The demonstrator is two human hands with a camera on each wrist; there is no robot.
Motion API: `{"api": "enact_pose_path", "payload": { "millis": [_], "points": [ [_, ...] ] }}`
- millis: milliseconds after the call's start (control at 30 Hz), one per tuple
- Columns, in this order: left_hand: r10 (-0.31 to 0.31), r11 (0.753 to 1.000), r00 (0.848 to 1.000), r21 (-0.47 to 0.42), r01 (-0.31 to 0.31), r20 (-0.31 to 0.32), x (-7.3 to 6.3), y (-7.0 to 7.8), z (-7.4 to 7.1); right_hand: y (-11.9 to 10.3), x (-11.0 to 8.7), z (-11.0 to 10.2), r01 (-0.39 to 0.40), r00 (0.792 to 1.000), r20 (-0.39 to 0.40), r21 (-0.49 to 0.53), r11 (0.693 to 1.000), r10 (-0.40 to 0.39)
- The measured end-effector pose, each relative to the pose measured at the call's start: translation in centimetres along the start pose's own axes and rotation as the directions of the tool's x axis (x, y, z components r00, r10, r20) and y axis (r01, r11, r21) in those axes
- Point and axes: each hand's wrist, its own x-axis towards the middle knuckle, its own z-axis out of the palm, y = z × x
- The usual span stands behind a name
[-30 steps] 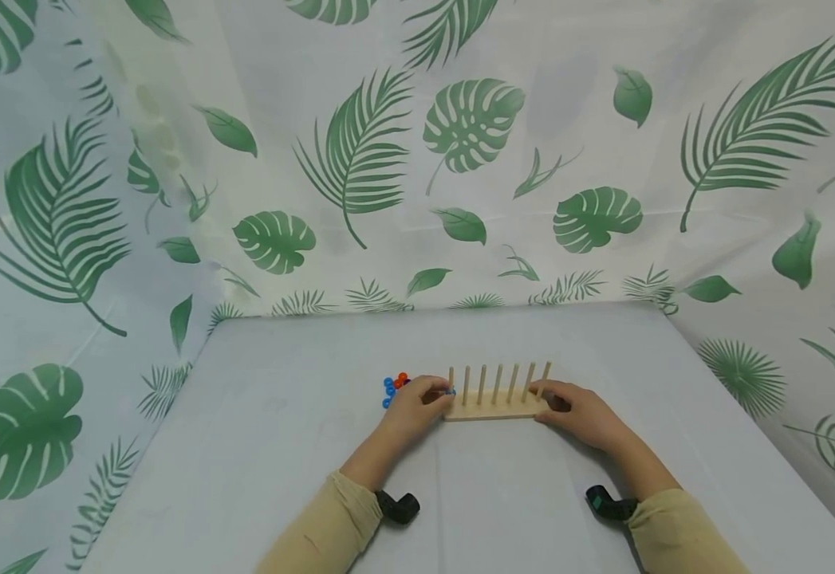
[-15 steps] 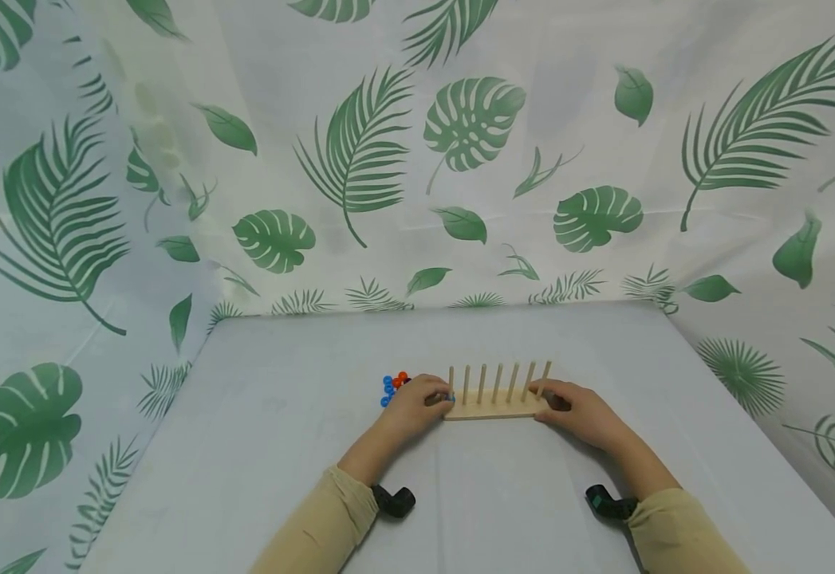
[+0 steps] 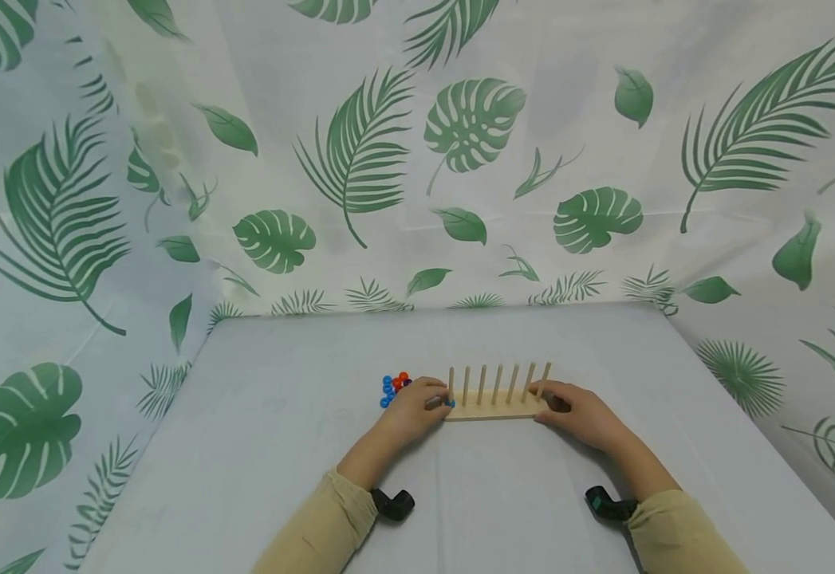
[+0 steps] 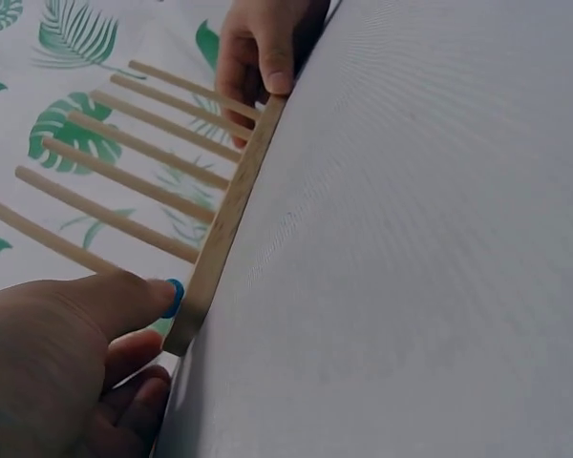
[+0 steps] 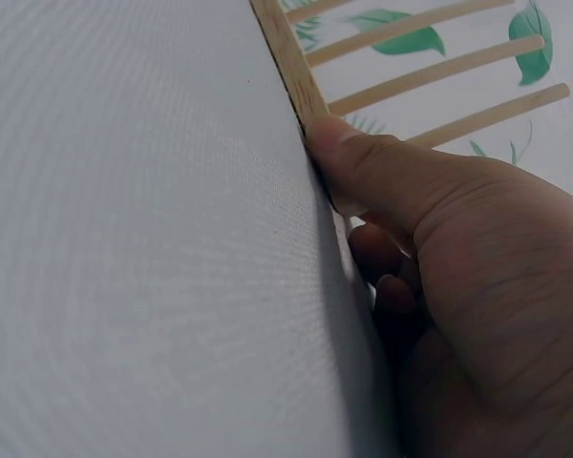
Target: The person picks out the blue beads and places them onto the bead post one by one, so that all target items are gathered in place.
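Note:
A wooden peg board with a row of several upright pegs stands on the table, long side facing me. In the head view, my left hand is at its left end. The left thumb and fingers pinch a small blue bead low on the leftmost peg, just above the base; the left fingers partly cover it. At the other end, my right hand grips the board's edge, with the right thumb on the front side of the base. The remaining pegs carry no beads.
Left of the board, partly behind my left hand, lies a cluster of loose blue beads, red beads and a dark one. White cloth covers the table. A leaf-patterned curtain closes off the back and sides.
The blue bead has moved down the leftmost peg to near the base, with my left fingers lowering along it. My right hand and the board have stayed in place.

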Motion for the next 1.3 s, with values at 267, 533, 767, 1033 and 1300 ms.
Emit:
{"api": "enact_pose_path", "payload": {
  "millis": [267,533,767,1033,1300],
  "points": [
    [0.02,0.992,0.996,-0.123,-0.031,-0.09,-1.1,-0.3,-1.9,0.1,0.0,0.0,0.002,1.0,0.005,0.009,1.0,-0.002],
    [-0.069,0.993,0.986,-0.107,0.054,-0.149,-2.3,-2.8,-5.0,0.2,-0.1,0.1,0.0,1.0,0.003,-0.002,1.0,0.0],
    [-0.183,0.977,0.975,-0.13,0.167,-0.128,-3.7,-5.3,-6.7,0.1,-0.1,0.1,-0.008,1.0,0.003,-0.005,1.0,0.008],
    [-0.216,0.972,0.971,-0.111,0.205,-0.1,-4.2,-7.1,-7.0,-0.1,-0.1,0.1,-0.005,1.0,0.007,0.004,1.0,0.005],
    [-0.129,0.989,0.99,-0.084,0.124,-0.063,-4.5,-7.7,-7.0,-0.1,0.1,0.1,0.003,1.0,-0.002,0.002,1.0,-0.003]
  ]
}}
